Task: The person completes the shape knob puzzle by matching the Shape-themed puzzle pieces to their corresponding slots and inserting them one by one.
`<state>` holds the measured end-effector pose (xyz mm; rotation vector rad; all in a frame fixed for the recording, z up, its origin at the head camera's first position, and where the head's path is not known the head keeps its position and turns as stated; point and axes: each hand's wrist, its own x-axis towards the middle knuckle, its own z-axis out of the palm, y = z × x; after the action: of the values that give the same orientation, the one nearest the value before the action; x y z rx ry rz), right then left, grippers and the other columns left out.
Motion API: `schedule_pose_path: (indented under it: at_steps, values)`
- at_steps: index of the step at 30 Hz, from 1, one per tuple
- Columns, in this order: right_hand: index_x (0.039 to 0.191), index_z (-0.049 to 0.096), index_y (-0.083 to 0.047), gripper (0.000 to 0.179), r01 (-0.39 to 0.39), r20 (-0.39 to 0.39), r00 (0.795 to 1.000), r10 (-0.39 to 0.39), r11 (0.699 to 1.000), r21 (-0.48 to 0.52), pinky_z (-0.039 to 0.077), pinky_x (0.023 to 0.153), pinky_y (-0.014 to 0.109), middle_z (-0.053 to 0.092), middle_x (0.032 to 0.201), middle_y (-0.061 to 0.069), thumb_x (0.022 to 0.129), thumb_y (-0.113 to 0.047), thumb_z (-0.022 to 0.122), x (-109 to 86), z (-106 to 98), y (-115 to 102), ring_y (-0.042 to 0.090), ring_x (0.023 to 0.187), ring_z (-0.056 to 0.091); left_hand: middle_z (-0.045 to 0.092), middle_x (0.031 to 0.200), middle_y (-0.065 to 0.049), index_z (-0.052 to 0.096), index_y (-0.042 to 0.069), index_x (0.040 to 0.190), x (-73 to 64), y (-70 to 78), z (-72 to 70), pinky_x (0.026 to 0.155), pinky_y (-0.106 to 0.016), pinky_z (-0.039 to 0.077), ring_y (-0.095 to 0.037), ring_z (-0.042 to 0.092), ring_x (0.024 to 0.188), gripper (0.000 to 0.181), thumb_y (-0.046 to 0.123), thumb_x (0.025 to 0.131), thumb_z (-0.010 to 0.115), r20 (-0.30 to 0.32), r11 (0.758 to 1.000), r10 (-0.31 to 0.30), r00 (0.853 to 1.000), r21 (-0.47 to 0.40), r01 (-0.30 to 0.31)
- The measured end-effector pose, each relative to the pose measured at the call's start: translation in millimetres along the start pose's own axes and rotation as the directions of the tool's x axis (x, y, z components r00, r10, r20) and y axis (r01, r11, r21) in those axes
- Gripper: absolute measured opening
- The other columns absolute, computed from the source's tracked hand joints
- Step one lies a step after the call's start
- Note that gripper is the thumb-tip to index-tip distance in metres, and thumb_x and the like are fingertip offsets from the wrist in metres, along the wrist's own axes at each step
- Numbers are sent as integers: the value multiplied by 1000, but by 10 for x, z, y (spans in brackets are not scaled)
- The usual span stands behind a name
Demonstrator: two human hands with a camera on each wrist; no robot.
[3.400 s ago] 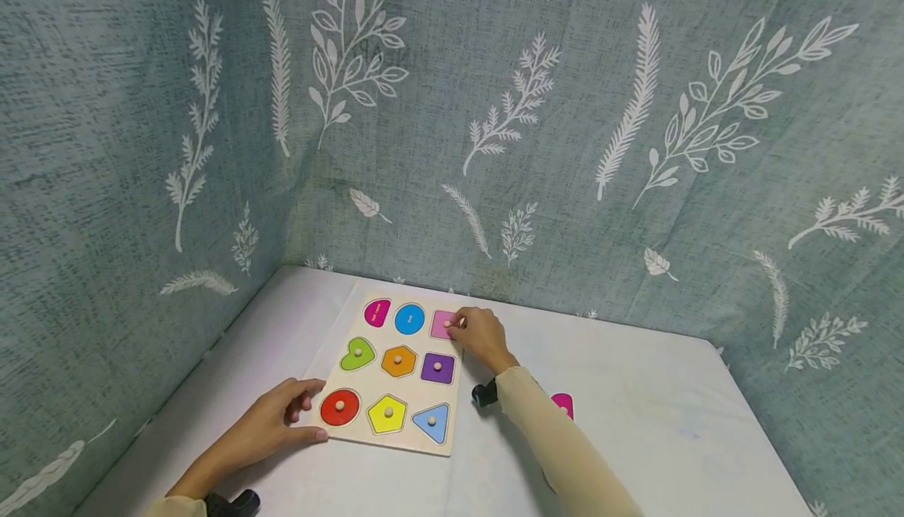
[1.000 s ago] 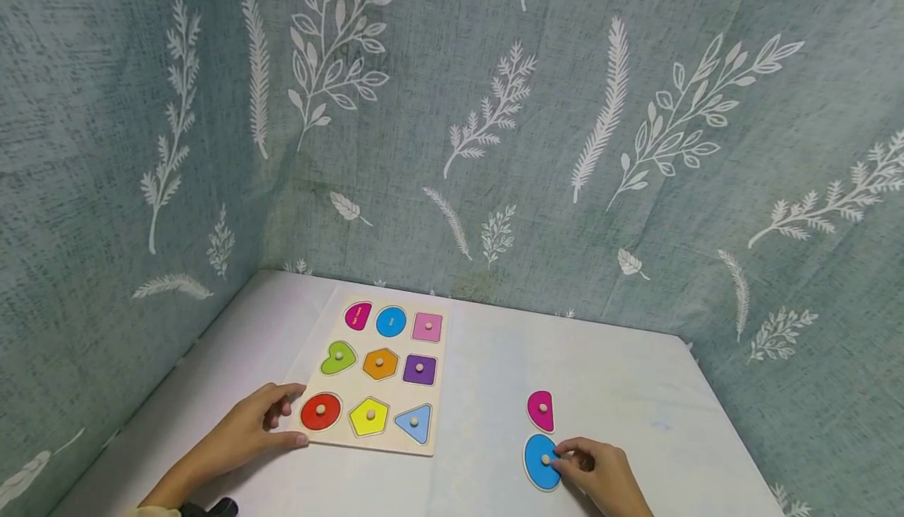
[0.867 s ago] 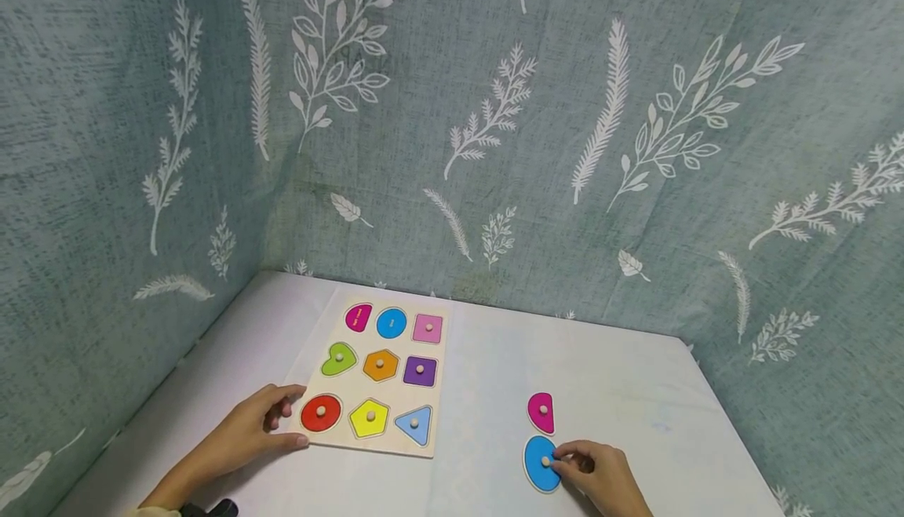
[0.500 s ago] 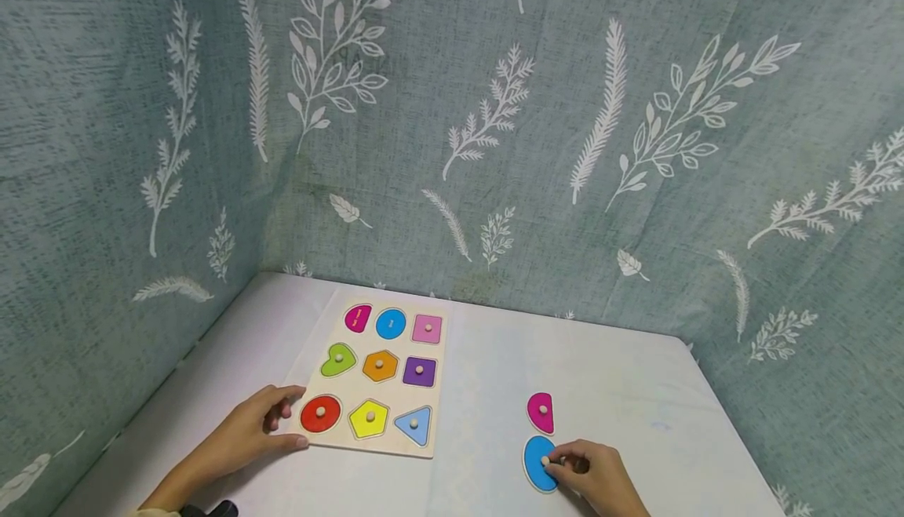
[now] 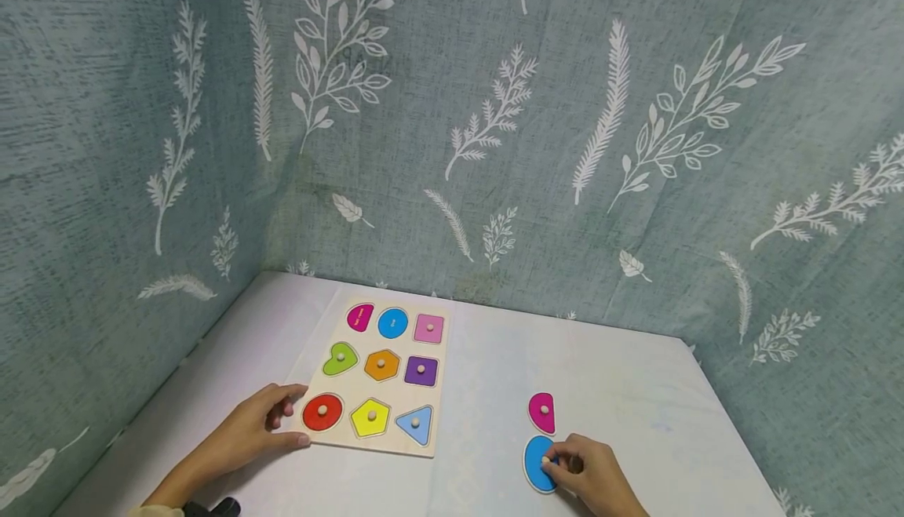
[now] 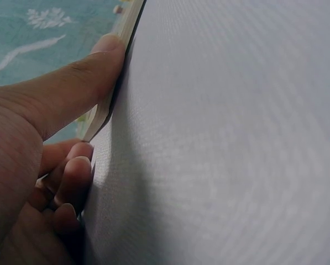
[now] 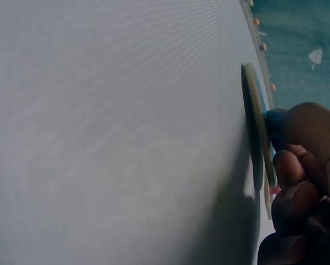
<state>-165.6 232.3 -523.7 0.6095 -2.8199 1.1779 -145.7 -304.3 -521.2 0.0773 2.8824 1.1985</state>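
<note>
My right hand [image 5: 589, 474] pinches the knob of a blue oval puzzle piece [image 5: 534, 454] at the right of the white table. In the right wrist view the oval piece [image 7: 257, 118] is seen edge-on with a shadow beside it; whether it is off the cloth I cannot tell. A magenta half-round piece [image 5: 541, 413] with a knob lies just beyond it. My left hand [image 5: 247, 432] rests at the near left corner of the wooden puzzle board [image 5: 367, 389], its straight thumb [image 6: 101, 63] against the board's edge. The half-round recess [image 5: 360, 317] and oval recess [image 5: 392, 323] are bare.
Several knobbed shapes sit in the board, among them a red circle [image 5: 322, 413], a yellow pentagon [image 5: 369, 420] and a pink square [image 5: 428, 328]. A patterned green cloth [image 5: 452, 125] hangs behind and beside the white table [image 5: 621, 376].
Earlier my right hand was at the pink square on the board; it has moved right to the blue oval. Over the last second its fingers have closed on the knob. My left hand stays.
</note>
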Motion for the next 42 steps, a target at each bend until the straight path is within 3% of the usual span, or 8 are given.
schedule_pose_path:
  at_steps: [13,24,42]
  values:
    - [84,74,-23,11,-78,10,997,78,997,-1,44,55,21,52,71,-9,88,-25,83,164,-9,-154,4,63,49,50,95,-1,58,-3,137,-11,-10,3,69,-24,45,-17,48,84,89,35,67,97,-4,1000,16,1000,-9,-16]
    - [80,72,-26,15,-31,-35,999,31,999,-5,43,57,20,51,70,-11,86,-24,85,276,69,-184,3,64,48,50,95,-1,59,-4,136,-12,-10,2,68,-24,44,-15,47,83,87,34,67,97,-6,999,42,999,-16,-42]
    - [80,73,-26,15,24,-54,998,-21,998,50,42,57,21,51,68,-12,85,-23,86,510,206,-306,4,63,48,50,94,-2,58,-5,137,10,-5,10,69,-24,45,-18,48,84,90,34,66,97,1,1000,-10,1000,-7,10]
